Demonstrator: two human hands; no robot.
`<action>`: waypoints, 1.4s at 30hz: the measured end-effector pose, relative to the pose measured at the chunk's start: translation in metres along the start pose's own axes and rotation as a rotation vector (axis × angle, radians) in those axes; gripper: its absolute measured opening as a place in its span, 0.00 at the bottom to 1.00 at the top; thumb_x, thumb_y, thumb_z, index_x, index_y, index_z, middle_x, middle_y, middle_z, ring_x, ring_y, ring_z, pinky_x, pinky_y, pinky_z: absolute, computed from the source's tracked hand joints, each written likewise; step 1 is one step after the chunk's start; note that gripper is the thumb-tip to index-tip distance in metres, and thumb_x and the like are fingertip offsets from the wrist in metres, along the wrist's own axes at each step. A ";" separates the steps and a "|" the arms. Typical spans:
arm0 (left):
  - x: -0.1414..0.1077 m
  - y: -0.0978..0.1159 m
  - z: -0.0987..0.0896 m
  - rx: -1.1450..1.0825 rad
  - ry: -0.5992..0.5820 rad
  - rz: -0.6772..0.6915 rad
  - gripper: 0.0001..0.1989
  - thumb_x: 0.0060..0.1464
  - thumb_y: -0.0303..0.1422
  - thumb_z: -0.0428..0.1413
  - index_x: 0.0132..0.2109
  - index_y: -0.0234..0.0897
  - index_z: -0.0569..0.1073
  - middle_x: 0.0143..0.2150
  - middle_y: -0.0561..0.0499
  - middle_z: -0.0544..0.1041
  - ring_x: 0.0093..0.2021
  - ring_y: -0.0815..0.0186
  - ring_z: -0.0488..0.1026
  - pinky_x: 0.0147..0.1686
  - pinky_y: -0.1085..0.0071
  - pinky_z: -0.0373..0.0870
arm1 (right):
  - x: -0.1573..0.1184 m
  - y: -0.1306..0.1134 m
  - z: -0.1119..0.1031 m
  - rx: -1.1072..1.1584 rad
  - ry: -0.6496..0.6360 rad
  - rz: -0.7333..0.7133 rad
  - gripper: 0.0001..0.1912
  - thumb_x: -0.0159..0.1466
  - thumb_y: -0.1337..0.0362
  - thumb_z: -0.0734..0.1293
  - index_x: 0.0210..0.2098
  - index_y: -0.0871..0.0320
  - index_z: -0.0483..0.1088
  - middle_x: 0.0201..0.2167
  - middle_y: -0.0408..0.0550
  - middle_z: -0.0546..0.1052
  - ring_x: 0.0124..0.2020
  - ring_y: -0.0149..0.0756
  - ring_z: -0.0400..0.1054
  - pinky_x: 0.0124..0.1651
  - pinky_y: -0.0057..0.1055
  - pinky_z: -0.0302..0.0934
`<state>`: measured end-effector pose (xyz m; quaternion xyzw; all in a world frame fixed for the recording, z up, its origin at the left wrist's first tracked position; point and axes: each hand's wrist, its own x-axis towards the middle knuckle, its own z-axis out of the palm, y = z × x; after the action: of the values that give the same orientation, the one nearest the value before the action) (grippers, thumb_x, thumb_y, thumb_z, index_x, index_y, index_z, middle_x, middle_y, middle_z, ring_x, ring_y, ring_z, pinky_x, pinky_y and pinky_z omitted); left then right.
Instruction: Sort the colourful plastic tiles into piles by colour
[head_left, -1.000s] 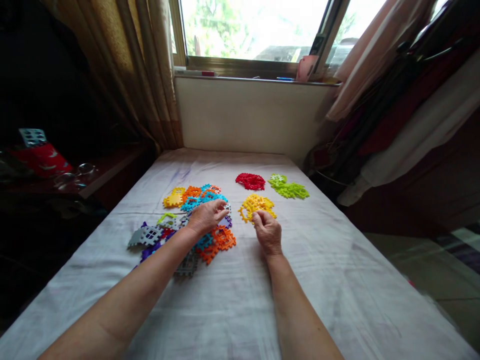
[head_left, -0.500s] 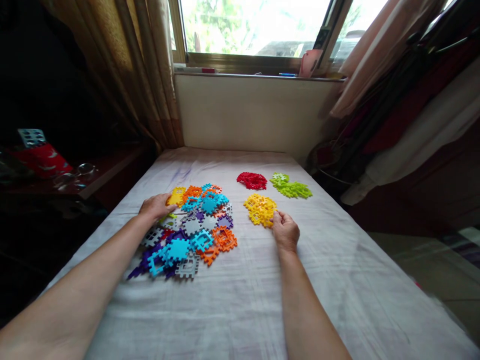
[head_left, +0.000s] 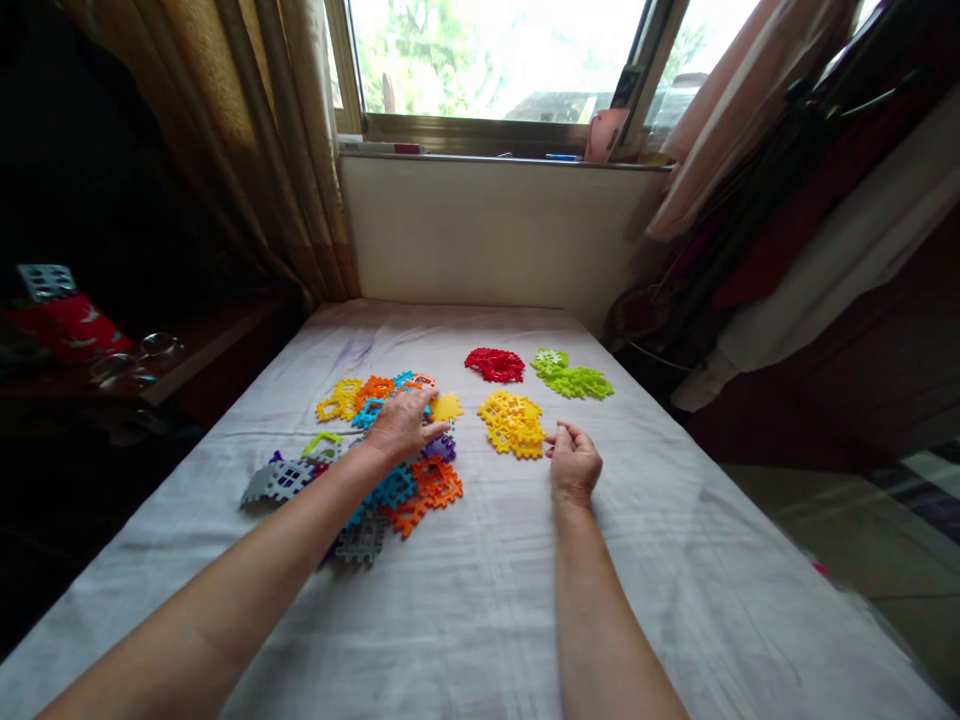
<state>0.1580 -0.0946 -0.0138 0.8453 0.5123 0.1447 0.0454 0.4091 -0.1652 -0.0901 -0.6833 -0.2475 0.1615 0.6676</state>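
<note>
My left hand [head_left: 403, 427] reaches over the mixed pile of orange, blue, purple and grey toothed pieces, its fingers closed on a yellow piece [head_left: 447, 407]. More yellow pieces [head_left: 341, 399] lie at the pile's far left, and an orange piece [head_left: 437, 482] shows at its right side. My right hand [head_left: 574, 462] rests just right of the yellow pile [head_left: 513, 423], fingers curled together; what they hold, if anything, is hidden. Farther back lie a red pile [head_left: 495, 365] and a green pile [head_left: 574, 375].
The pieces lie on a pale sheet [head_left: 480, 600]. A dark side shelf at left holds glasses [head_left: 139, 362] and a red container [head_left: 71, 328]. A curtain [head_left: 300, 150] and hanging clothes [head_left: 810, 270] flank the window.
My left hand has moved right across the mixed pile with a yellow piece. My right hand has drawn slightly away from the yellow pile. The view has shifted a little.
</note>
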 end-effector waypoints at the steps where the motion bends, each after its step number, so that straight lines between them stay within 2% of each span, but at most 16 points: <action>1: 0.004 0.014 0.010 -0.007 -0.018 0.016 0.25 0.55 0.44 0.60 0.57 0.41 0.70 0.54 0.45 0.76 0.55 0.56 0.72 0.56 0.63 0.66 | 0.001 -0.001 0.000 0.032 0.014 0.010 0.22 0.54 0.49 0.63 0.37 0.61 0.74 0.21 0.46 0.77 0.18 0.32 0.66 0.23 0.27 0.60; 4: 0.019 0.045 0.037 -0.024 -0.045 0.038 0.24 0.55 0.46 0.59 0.56 0.41 0.70 0.54 0.45 0.76 0.54 0.56 0.72 0.55 0.63 0.66 | 0.002 -0.002 0.000 0.068 0.028 0.019 0.23 0.54 0.47 0.64 0.35 0.60 0.74 0.21 0.45 0.77 0.17 0.31 0.66 0.22 0.27 0.60; 7: 0.031 0.061 0.055 -0.031 -0.070 0.029 0.24 0.56 0.47 0.57 0.55 0.39 0.71 0.53 0.41 0.76 0.53 0.54 0.73 0.52 0.61 0.68 | 0.003 0.000 0.000 0.061 0.015 0.012 0.23 0.55 0.47 0.64 0.36 0.61 0.74 0.21 0.46 0.77 0.17 0.31 0.66 0.22 0.27 0.61; 10: 0.034 0.070 0.061 -0.027 -0.086 0.033 0.25 0.56 0.49 0.57 0.54 0.39 0.72 0.52 0.39 0.76 0.52 0.51 0.73 0.52 0.58 0.68 | 0.002 0.003 0.001 0.040 -0.008 0.004 0.24 0.56 0.47 0.63 0.37 0.61 0.75 0.21 0.47 0.78 0.17 0.32 0.67 0.23 0.27 0.63; 12: 0.031 0.068 0.056 -0.025 -0.086 0.051 0.26 0.56 0.49 0.57 0.56 0.40 0.71 0.55 0.40 0.75 0.56 0.51 0.71 0.55 0.58 0.65 | 0.002 0.005 0.002 0.024 -0.016 -0.004 0.24 0.56 0.47 0.63 0.37 0.62 0.75 0.22 0.47 0.78 0.18 0.33 0.68 0.23 0.27 0.64; 14: 0.029 0.056 0.045 -0.009 -0.062 0.066 0.26 0.57 0.48 0.56 0.58 0.42 0.70 0.61 0.41 0.71 0.61 0.52 0.66 0.61 0.58 0.60 | 0.001 0.005 0.002 0.007 -0.020 -0.010 0.24 0.56 0.48 0.63 0.38 0.62 0.75 0.22 0.48 0.79 0.19 0.34 0.69 0.24 0.28 0.64; 16: 0.029 0.031 0.029 0.044 -0.018 0.037 0.26 0.59 0.49 0.53 0.60 0.42 0.69 0.65 0.41 0.67 0.65 0.52 0.61 0.65 0.57 0.52 | 0.000 0.005 0.002 -0.016 -0.027 -0.012 0.24 0.56 0.48 0.63 0.38 0.63 0.76 0.22 0.49 0.79 0.19 0.34 0.69 0.24 0.29 0.64; 18: 0.031 -0.001 0.013 0.129 -0.007 -0.095 0.29 0.60 0.51 0.49 0.62 0.41 0.67 0.68 0.41 0.63 0.68 0.51 0.57 0.66 0.54 0.49 | -0.001 0.005 0.002 -0.049 -0.036 -0.016 0.25 0.56 0.47 0.63 0.39 0.63 0.76 0.23 0.49 0.79 0.19 0.35 0.68 0.25 0.29 0.64; 20: 0.032 -0.034 0.002 0.180 -0.085 -0.312 0.32 0.61 0.54 0.44 0.64 0.41 0.65 0.69 0.40 0.60 0.69 0.49 0.55 0.65 0.52 0.50 | -0.001 0.007 0.002 -0.084 -0.040 -0.031 0.26 0.56 0.47 0.62 0.39 0.63 0.76 0.23 0.50 0.79 0.20 0.36 0.70 0.26 0.30 0.64; 21: 0.032 -0.048 -0.002 0.187 -0.103 -0.364 0.34 0.61 0.55 0.43 0.64 0.37 0.65 0.68 0.36 0.62 0.67 0.45 0.57 0.64 0.49 0.53 | -0.001 0.008 0.002 -0.098 -0.042 -0.038 0.26 0.56 0.46 0.62 0.39 0.63 0.76 0.23 0.50 0.79 0.21 0.36 0.70 0.27 0.30 0.64; 23: 0.029 -0.066 -0.004 0.182 -0.150 -0.387 0.35 0.60 0.55 0.42 0.63 0.35 0.66 0.65 0.34 0.66 0.65 0.44 0.61 0.62 0.48 0.56 | -0.001 0.010 0.002 -0.117 -0.052 -0.047 0.27 0.55 0.46 0.62 0.39 0.63 0.76 0.24 0.51 0.80 0.23 0.37 0.71 0.28 0.31 0.65; 25: 0.022 -0.072 -0.001 0.163 -0.190 -0.340 0.33 0.60 0.54 0.43 0.63 0.39 0.66 0.65 0.38 0.67 0.65 0.48 0.62 0.62 0.52 0.57 | -0.001 0.012 0.002 -0.129 -0.064 -0.049 0.27 0.56 0.46 0.62 0.40 0.63 0.76 0.24 0.51 0.80 0.23 0.38 0.72 0.29 0.31 0.65; 30: -0.011 -0.063 0.003 0.136 -0.228 -0.210 0.31 0.60 0.54 0.45 0.63 0.44 0.68 0.68 0.44 0.64 0.66 0.54 0.62 0.62 0.59 0.58 | -0.002 0.014 0.002 -0.168 -0.071 -0.079 0.26 0.57 0.48 0.62 0.41 0.63 0.77 0.24 0.50 0.80 0.24 0.38 0.72 0.29 0.31 0.65; 34: -0.030 -0.072 -0.008 0.083 -0.168 -0.173 0.28 0.61 0.53 0.44 0.61 0.45 0.70 0.62 0.47 0.73 0.60 0.56 0.70 0.57 0.64 0.64 | -0.002 0.012 0.001 -0.191 -0.076 -0.075 0.26 0.56 0.48 0.62 0.41 0.62 0.77 0.24 0.50 0.80 0.21 0.36 0.70 0.28 0.31 0.64; 38: -0.021 -0.094 -0.021 0.136 -0.117 -0.296 0.24 0.63 0.46 0.42 0.60 0.48 0.71 0.50 0.51 0.80 0.49 0.60 0.77 0.46 0.68 0.70 | -0.003 0.010 0.000 -0.208 -0.079 -0.075 0.27 0.56 0.47 0.62 0.41 0.62 0.77 0.24 0.50 0.80 0.21 0.36 0.70 0.28 0.31 0.64; 42: 0.009 -0.110 -0.023 0.210 -0.138 -0.285 0.21 0.60 0.37 0.45 0.56 0.48 0.75 0.56 0.48 0.77 0.54 0.56 0.73 0.51 0.64 0.68 | -0.004 0.007 0.000 -0.207 -0.075 -0.073 0.28 0.55 0.45 0.63 0.40 0.62 0.77 0.24 0.50 0.80 0.21 0.37 0.70 0.28 0.31 0.64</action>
<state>0.0615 -0.0361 -0.0150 0.7722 0.6348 0.0243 0.0122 0.4066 -0.1676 -0.0979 -0.7326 -0.3126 0.1360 0.5891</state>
